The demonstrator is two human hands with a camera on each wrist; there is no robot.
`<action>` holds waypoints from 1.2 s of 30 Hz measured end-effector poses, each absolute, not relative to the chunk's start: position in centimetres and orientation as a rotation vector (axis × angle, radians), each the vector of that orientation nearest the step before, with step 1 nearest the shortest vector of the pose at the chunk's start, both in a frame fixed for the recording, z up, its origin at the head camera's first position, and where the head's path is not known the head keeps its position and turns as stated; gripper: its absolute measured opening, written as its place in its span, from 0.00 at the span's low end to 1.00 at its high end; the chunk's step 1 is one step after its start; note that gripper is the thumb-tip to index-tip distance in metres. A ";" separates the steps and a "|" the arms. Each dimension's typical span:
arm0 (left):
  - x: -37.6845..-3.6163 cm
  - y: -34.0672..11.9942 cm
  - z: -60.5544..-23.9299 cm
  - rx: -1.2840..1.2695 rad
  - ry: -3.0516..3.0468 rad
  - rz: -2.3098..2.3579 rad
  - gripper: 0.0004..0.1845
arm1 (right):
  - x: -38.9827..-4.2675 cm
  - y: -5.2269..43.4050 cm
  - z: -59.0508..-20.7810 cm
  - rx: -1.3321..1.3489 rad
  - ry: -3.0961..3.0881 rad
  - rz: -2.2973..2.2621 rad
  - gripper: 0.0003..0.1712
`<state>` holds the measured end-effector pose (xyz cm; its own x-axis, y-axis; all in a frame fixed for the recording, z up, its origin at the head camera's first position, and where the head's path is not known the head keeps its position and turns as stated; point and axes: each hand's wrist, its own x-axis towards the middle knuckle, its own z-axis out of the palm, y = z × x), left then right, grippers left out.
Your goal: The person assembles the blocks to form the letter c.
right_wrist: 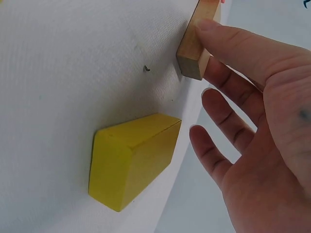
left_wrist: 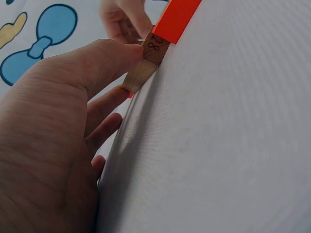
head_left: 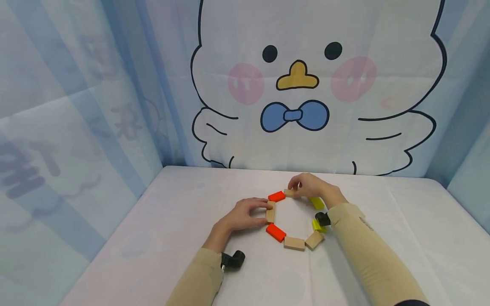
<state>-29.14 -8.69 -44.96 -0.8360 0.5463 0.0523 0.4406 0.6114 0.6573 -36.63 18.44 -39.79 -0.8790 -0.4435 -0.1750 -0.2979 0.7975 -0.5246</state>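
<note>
Your left hand [head_left: 242, 216] pinches the plain wooden block [head_left: 270, 211] on the left side of the ring, thumb and fingers closed on it; the left wrist view shows your thumb tip pressed against that block's end, where a number is written (it reads like 28), with an orange block [left_wrist: 176, 18] just beyond it. Your right hand [head_left: 311, 185] pinches another plain wooden block [head_left: 289, 193] at the far side of the ring, fingers curled over it; in the right wrist view your thumb lies along its side while the other fingers [right_wrist: 228, 121] hang spread and free. Both blocks lie on the white table [head_left: 402, 221] as parts of a loose ring of blocks: the far orange block [head_left: 276, 196] sits between your two held blocks, a near orange block [head_left: 275, 232] lies below your left hand's block, then two more plain blocks [head_left: 294, 243] at the near side, and two yellow blocks [head_left: 317, 203] on the right, one partly hidden by the black camera on your right wrist. No box, tray or bin shows in any view; the blocks rest straight on the table, in front of a curtain printed with a cartoon bird [head_left: 298, 85].
</note>
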 end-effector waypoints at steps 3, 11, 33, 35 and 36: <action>-29.1 -8.6 -45.0 0.822 2.673 1.041 0.23 | -36.6 18.5 -40.0 -0.559 2.698 -0.720 0.12; -29.0 -8.6 -45.2 0.804 2.671 1.037 0.23 | -36.2 18.7 -39.8 -0.563 2.706 -0.703 0.14; -29.1 -8.7 -45.1 0.824 2.680 1.041 0.23 | -35.3 21.3 -38.2 -0.617 2.748 -0.688 0.17; -29.0 -8.7 -45.0 0.829 2.677 1.049 0.23 | -35.2 21.6 -38.1 -0.621 2.756 -0.677 0.17; -29.1 -8.7 -45.0 0.833 2.676 1.051 0.23 | -35.1 21.8 -38.1 -0.620 2.760 -0.674 0.17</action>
<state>-29.06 -8.68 -45.05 -0.8349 0.5468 0.0625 0.4433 0.6008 0.6652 -35.12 21.79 -38.06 -0.8832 -0.4528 -0.1219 -0.3456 0.8043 -0.4834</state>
